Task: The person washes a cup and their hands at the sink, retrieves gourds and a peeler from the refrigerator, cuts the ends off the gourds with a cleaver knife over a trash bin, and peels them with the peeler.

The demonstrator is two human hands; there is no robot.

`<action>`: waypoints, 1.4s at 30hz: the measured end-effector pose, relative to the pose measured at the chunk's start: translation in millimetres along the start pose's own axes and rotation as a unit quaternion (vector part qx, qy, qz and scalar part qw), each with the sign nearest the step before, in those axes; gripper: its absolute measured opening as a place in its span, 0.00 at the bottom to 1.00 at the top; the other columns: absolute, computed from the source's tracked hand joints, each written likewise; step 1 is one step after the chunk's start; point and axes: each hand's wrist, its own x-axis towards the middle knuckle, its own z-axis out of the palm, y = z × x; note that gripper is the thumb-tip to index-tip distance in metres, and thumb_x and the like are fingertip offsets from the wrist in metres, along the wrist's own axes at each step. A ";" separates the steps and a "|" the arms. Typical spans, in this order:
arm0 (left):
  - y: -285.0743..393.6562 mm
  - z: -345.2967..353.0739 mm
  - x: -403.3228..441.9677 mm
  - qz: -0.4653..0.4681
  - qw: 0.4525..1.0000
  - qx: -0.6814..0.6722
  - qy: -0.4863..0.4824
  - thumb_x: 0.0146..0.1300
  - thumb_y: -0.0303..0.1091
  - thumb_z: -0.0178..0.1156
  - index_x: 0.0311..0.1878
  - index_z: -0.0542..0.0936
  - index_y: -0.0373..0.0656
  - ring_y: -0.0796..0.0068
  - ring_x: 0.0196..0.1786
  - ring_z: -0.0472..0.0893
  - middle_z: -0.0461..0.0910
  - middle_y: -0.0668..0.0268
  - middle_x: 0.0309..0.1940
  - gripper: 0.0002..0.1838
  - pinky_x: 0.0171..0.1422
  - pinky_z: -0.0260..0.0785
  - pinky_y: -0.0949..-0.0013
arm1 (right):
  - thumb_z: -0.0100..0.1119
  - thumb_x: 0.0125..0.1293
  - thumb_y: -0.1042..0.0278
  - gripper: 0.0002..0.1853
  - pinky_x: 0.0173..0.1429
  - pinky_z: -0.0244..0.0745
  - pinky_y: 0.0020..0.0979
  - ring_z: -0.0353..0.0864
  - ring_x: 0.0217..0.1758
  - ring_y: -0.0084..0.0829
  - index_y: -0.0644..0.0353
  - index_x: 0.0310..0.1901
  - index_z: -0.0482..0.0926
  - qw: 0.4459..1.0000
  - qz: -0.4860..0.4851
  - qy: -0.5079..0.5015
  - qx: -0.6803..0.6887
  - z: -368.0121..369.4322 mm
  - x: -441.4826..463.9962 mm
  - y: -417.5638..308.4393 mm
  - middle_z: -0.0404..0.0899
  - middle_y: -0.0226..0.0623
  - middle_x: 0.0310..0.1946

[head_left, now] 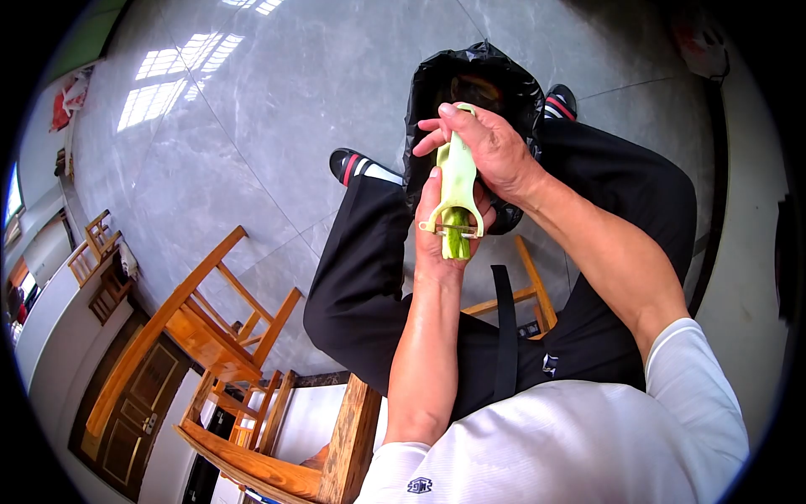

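Note:
My right hand [497, 155] is closed around the handle of a pale green peeler [458, 172], with its thumb and fingers near the handle's upper end. The peeler's blade end points toward my body and lies across a green cucumber [455, 245], which shows lighter, peeled-looking strips. From below, my left hand [428, 223] grips the cucumber along the palm. The peeler and right hand hide much of the cucumber. Just beyond both hands, between my feet, stands a bin lined with a black plastic bag [417, 109]; something brownish inside is hard to make out.
A wooden chair [210, 340] stands on the grey tiled floor [285, 101] to my left, beside a wooden table edge [348, 428]. Part of a wooden seat [537, 290] shows between my legs. A small chair [94, 252] is farther left. A wall [747, 252] runs along my right.

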 end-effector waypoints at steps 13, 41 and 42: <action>-5.0 8.3 -1.7 0.039 0.999 -0.028 -0.017 0.77 0.43 0.51 0.45 0.75 0.44 0.77 0.23 0.63 0.69 0.69 0.25 0.13 0.25 0.53 0.71 | 0.53 0.79 0.49 0.19 0.65 0.76 0.36 0.84 0.58 0.34 0.60 0.42 0.76 0.999 -0.041 0.013 0.033 -7.8 7.8 5.3 0.89 0.46 0.37; -11.9 16.3 -22.7 0.057 0.997 0.043 -0.025 0.78 0.42 0.41 0.46 0.76 0.40 0.71 0.26 0.67 0.76 0.62 0.32 0.17 0.28 0.59 0.68 | 0.53 0.78 0.45 0.21 0.47 0.82 0.29 0.87 0.38 0.27 0.57 0.38 0.77 0.998 -0.046 -0.028 0.020 -12.1 18.7 -22.0 0.89 0.48 0.38; -11.1 19.2 -24.5 0.066 0.993 0.097 0.008 0.77 0.41 0.41 0.48 0.76 0.38 0.71 0.26 0.69 0.76 0.61 0.33 0.18 0.29 0.60 0.68 | 0.53 0.78 0.44 0.22 0.48 0.82 0.29 0.87 0.39 0.27 0.57 0.37 0.76 0.998 -0.043 -0.037 0.007 -11.6 19.2 -23.7 0.89 0.48 0.37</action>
